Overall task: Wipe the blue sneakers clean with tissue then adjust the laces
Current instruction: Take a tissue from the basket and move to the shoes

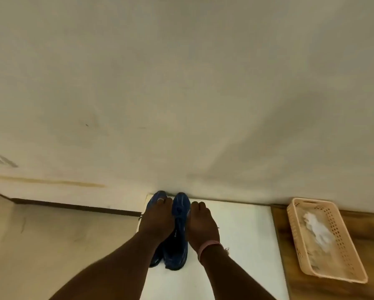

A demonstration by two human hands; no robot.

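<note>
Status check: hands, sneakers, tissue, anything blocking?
Left hand resting on left sneaker, right hand beside right sneaker. Pair side by side on white board. Tissue in basket, off right. Nothing blocking.

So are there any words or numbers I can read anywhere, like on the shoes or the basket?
None can be read.
Blue sneakers: pale streaks, no letters that can be made out.
Basket: plain holes, no label showing; only white tissue inside.
Wall: a small grey patch at the far left, too blurred to tell if it holds writing.
Pink wristband: no print visible.
</note>
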